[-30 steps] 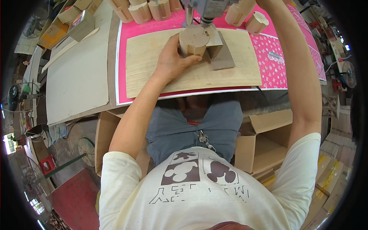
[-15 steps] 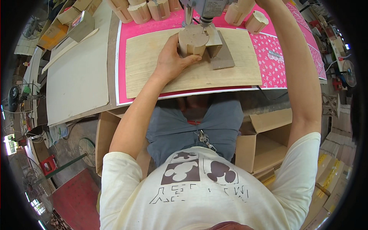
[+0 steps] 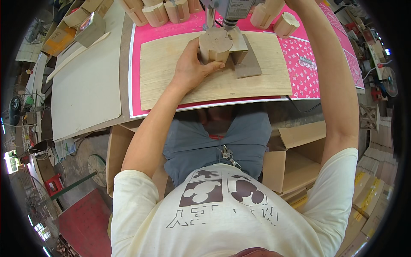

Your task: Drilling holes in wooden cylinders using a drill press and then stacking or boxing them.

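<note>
My left hand (image 3: pixel 192 68) is wrapped round the side of a round wooden block (image 3: pixel 214 46), thumb across its front. The block stands upright on a pale wooden board (image 3: pixel 171 81), against a wooden stop piece (image 3: pixel 239 53) on a flat grey-brown plate (image 3: pixel 251 70). Over the block's right edge hangs a drill press (image 3: pixel 231 10); its thin bit is close to the block's top, and whether they touch I cannot tell. Raised beside the machine on the right, my right hand (image 3: pixel 302 2) is cut off by the upper edge, so its fingers are hidden.
Several grooved wooden blocks (image 3: pixel 176 12) stand at the back left. Another block (image 3: pixel 286 25) stands right of the drill press. Pink patterned sheeting (image 3: pixel 302 73) covers the table. An open cardboard box (image 3: pixel 295 162) sits below on the right, and a grey sheet (image 3: pixel 87 81) lies at left.
</note>
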The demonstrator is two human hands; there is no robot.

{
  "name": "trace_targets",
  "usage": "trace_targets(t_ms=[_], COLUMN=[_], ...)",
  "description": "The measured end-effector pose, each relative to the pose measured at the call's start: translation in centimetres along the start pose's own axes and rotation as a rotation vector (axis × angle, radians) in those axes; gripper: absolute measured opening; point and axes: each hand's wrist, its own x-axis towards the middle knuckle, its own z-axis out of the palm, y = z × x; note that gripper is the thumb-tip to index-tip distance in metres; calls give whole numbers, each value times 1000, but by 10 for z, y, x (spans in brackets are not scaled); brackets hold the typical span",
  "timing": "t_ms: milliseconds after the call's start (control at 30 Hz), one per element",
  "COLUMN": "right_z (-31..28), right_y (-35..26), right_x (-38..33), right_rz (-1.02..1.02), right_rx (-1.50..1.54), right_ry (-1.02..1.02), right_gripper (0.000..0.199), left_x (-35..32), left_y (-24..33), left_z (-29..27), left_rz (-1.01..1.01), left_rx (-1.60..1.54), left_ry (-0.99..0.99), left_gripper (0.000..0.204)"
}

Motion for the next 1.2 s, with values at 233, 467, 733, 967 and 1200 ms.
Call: trace_targets(t_ms=[233,467,733,967,1200], right_z=[0,0,-3,8,14], right_y=[1,-9,-14,-27,-24], right_x=[0,-13,-26,-53,-87], right_rz=[16,-25,-102,-228,-333], right_rx=[127,-19,-160,-248,-241], right_ry=[-20,28,95,205,301], right_gripper=[30,33,35,35,23], left_x=[1,1,0,1,0], left_y=[-2,0,4,3,3], left_z=[-1,0,-2,-1,-1], left_rz=[0,7,-1,-5,-1], left_rx=[2,-34,-6,18,-11], left_ry=[-13,-18,-18,-21,-15], left_gripper=[92,92,91,90,90])
